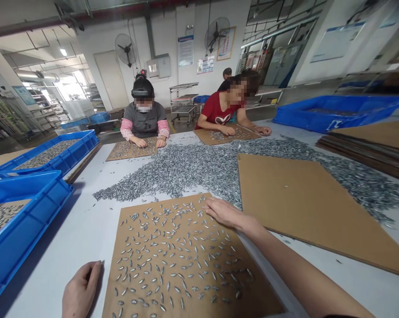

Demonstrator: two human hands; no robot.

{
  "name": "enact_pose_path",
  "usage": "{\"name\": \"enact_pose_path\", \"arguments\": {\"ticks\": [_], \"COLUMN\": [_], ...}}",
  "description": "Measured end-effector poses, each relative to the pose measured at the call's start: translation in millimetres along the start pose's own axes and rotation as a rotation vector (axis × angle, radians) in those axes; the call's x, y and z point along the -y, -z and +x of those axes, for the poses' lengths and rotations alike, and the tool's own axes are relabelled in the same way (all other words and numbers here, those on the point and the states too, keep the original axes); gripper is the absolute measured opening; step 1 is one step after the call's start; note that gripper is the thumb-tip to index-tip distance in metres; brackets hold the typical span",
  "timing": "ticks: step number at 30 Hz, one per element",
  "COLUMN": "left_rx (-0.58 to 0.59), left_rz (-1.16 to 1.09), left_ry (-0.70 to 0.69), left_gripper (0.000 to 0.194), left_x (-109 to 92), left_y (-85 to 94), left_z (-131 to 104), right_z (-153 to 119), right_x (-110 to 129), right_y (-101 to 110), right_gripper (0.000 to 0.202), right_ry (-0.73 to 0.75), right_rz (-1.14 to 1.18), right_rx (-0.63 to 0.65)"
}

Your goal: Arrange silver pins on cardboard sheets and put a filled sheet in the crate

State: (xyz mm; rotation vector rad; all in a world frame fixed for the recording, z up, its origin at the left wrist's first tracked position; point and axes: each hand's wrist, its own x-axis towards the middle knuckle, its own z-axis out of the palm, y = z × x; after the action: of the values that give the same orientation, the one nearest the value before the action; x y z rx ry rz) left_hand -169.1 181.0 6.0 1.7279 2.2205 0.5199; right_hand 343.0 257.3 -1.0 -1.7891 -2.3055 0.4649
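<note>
Small metal pieces [168,286], slim and pointed at both ends, lie scattered all over the brown board [259,296], and their long axes point every which way, some running along the board, some slanting, some square across it. Up at the board's far right corner, that's where the right hand [222,211] is! Its forearm comes in from beyond the board's right side, fingers close together and angled inward over the board, so the nearest pieces sit just off the fingertips, toward the board's left. Is one pinched under there? Can't tell, the fingertips hide it. The left hand [81,289], meanwhile, rests off the board altogether, on the white table [53,265] just beside the board's left edge, loosely curled with a narrow gap by the thumb; nothing shows in it, though the inside of the curl is hidden. So the right hand is clearly the nearer one to the far-corner pieces. Past the board's far edge spreads a great grey pile [192,168]; to the board's right lies a second board [292,207] with one lone piece; to its left, a blue tray [23,234]; and beyond the pile, two co-workers [144,117] bend over boards too.
</note>
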Motion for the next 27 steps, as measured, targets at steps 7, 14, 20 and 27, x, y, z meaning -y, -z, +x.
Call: {"name": "enact_pose_path", "arguments": {"ticks": [7, 14, 20, 27], "left_rx": [0.04, 0.049, 0.048, 0.024], "left_rz": [0.031, 0.02, 0.03, 0.016], "left_ry": [0.042, 0.064, 0.066, 0.046], "left_gripper": [0.051, 0.051, 0.052, 0.049], "left_x": [-2.9, -3.2, 3.9, 12.1], "left_y": [0.1, 0.1, -3.6, -6.6], "left_z": [0.4, -0.2, 1.6, 5.2], "right_z": [-21.8, -12.4, -9.4, -11.5], "right_x": [13.9, 21.4, 13.6, -22.8], "right_y": [4.2, 8.8, 2.7, 10.6], "right_gripper": [0.023, 0.016, 0.009, 0.018], "right_ry": [-0.087, -0.065, -0.03, -0.165], "right_rz": [0.12, 0.007, 0.098, 0.11], "right_rx": [0.152, 0.241, 0.144, -0.086]}}
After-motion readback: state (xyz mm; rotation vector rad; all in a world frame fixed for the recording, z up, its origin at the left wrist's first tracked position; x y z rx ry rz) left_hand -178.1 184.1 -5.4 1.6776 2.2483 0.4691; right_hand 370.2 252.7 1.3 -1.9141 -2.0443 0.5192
